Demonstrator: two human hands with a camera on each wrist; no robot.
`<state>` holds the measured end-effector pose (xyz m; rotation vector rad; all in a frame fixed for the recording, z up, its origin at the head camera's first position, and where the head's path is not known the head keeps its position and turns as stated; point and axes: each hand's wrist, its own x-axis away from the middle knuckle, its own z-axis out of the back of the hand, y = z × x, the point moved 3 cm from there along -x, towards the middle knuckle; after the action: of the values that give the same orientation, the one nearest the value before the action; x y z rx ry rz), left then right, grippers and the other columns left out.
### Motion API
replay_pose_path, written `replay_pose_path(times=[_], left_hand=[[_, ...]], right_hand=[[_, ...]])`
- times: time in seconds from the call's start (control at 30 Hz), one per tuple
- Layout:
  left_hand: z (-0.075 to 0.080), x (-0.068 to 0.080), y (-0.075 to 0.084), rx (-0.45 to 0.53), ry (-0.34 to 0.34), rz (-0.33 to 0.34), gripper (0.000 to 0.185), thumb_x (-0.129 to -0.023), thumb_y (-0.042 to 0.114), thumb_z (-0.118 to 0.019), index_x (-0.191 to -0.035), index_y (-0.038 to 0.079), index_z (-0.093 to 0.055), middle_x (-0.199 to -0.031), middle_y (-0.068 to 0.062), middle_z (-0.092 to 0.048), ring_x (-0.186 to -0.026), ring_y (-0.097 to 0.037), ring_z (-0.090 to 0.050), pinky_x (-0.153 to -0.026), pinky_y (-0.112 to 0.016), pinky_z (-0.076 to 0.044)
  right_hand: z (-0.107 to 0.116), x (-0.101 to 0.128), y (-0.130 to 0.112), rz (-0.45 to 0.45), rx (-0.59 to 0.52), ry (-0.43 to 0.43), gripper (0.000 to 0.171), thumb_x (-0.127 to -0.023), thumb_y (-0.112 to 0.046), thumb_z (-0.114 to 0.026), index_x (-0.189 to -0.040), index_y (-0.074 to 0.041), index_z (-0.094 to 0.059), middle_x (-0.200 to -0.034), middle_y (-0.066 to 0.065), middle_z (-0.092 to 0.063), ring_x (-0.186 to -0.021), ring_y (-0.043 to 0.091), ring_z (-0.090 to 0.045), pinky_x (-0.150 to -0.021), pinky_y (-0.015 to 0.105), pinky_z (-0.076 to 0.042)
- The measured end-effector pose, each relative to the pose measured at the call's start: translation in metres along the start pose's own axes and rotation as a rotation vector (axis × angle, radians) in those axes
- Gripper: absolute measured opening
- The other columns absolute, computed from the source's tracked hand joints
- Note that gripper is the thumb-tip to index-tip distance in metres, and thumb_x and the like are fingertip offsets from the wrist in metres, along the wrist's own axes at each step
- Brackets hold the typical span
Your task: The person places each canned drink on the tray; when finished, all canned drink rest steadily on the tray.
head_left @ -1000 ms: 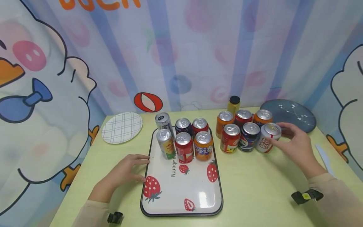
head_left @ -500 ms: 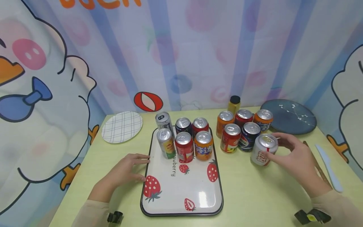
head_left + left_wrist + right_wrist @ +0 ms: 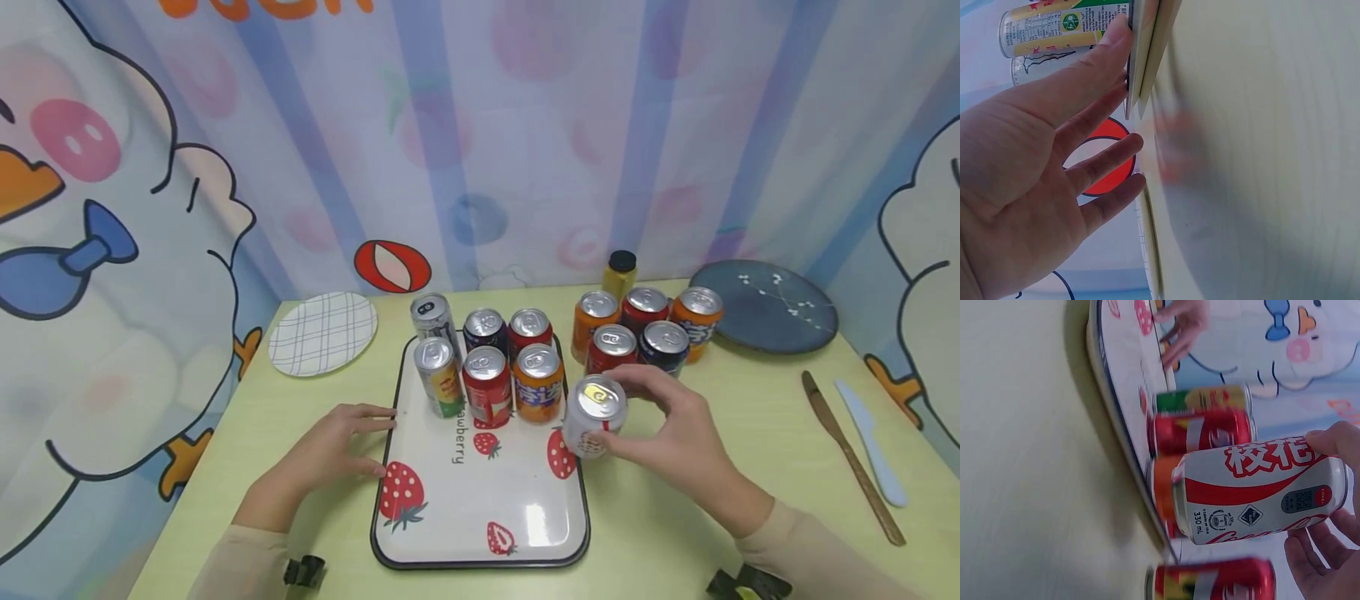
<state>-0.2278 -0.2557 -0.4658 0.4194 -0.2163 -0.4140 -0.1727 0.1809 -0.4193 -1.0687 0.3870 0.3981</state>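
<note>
My right hand grips a white soda can between thumb and fingers. In the head view this can overlaps the right edge of the strawberry-print tray; red lettering shows on its side in the right wrist view. My left hand has its fingers extended, with thumb and fingertips at the tray's left edge. Standing on the tray's far half are several cans, among them a yellow-green can, a red can and an orange can in the near row.
Right of the tray stands another group of cans, including a red can and a dark blue can. Behind them are a yellow bottle and a dark plate. Two knives lie far right; a checked plate sits back left.
My right hand has taken the white can out of the right-hand group, toward me and then left to the tray's edge. The left hand has stayed in place.
</note>
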Motion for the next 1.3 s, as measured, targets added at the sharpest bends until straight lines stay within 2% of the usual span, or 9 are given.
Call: replay_pose_path(times=[0.23,0.4,0.53,0.67,0.8,1.0,1.3], left_hand=[[-0.001,0.000,0.000,-0.010,0.001,0.010,0.068,-0.075,0.030,-0.092,-0.136,0.015,-0.069,-0.148,-0.005,-0.061,-0.140,-0.040,-0.049,-0.117,-0.062,-0.040],[0.000,0.000,0.002,0.000,0.003,0.000,0.067,-0.074,0.030,-0.093,-0.135,0.015,-0.070,-0.148,-0.006,-0.061,-0.140,-0.040,-0.049,-0.117,-0.062,-0.041],[0.000,0.000,0.001,-0.001,0.004,-0.004,0.067,-0.074,0.031,-0.093,-0.135,0.015,-0.070,-0.148,-0.006,-0.061,-0.139,-0.039,-0.049,-0.117,-0.062,-0.041],[0.000,-0.001,0.000,-0.010,0.002,-0.008,0.067,-0.075,0.031,-0.093,-0.135,0.015,-0.070,-0.148,-0.006,-0.061,-0.139,-0.040,-0.050,-0.116,-0.062,-0.042],[0.001,-0.002,-0.001,-0.005,-0.004,-0.002,0.066,-0.075,0.031,-0.093,-0.135,0.015,-0.070,-0.149,-0.006,-0.060,-0.140,-0.039,-0.049,-0.117,-0.061,-0.042],[0.002,-0.001,-0.002,-0.007,0.006,-0.007,0.066,-0.075,0.031,-0.093,-0.135,0.014,-0.070,-0.148,-0.006,-0.061,-0.139,-0.040,-0.050,-0.116,-0.062,-0.041],[0.000,0.001,-0.002,-0.002,0.011,-0.019,0.066,-0.075,0.031,-0.093,-0.134,0.014,-0.071,-0.148,-0.006,-0.061,-0.139,-0.040,-0.050,-0.116,-0.063,-0.041]], right_hand=[[-0.054,-0.009,-0.018,-0.008,-0.054,-0.108,0.062,-0.070,-0.022,-0.098,-0.125,-0.022,-0.068,-0.121,-0.009,-0.070,-0.107,0.009,-0.065,-0.093,0.026,-0.058],[-0.088,-0.015,-0.032,0.016,-0.090,-0.152,0.063,-0.071,-0.025,-0.097,-0.126,-0.024,-0.067,-0.124,-0.010,-0.069,-0.108,0.010,-0.064,-0.088,0.028,-0.059],[-0.110,-0.023,-0.040,0.016,-0.114,-0.167,0.063,-0.071,-0.023,-0.097,-0.126,-0.024,-0.067,-0.126,-0.011,-0.068,-0.111,0.009,-0.065,-0.091,0.035,-0.061],[-0.130,-0.028,-0.045,0.006,-0.116,-0.160,0.062,-0.070,-0.023,-0.098,-0.125,-0.020,-0.068,-0.123,-0.009,-0.069,-0.102,0.011,-0.065,-0.084,0.041,-0.062],[-0.145,-0.031,-0.046,-0.025,-0.124,-0.145,0.061,-0.071,-0.023,-0.097,-0.125,-0.021,-0.068,-0.121,-0.009,-0.068,-0.098,0.011,-0.064,-0.079,0.044,-0.063],[-0.161,-0.036,-0.049,-0.051,-0.102,-0.165,0.059,-0.074,-0.026,-0.095,-0.126,-0.022,-0.067,-0.127,-0.009,-0.068,-0.115,0.008,-0.064,-0.097,0.037,-0.061],[-0.169,-0.035,-0.050,-0.028,-0.045,-0.183,0.061,-0.073,-0.028,-0.096,-0.126,-0.019,-0.067,-0.126,-0.007,-0.070,-0.116,0.010,-0.067,-0.098,0.036,-0.061]])
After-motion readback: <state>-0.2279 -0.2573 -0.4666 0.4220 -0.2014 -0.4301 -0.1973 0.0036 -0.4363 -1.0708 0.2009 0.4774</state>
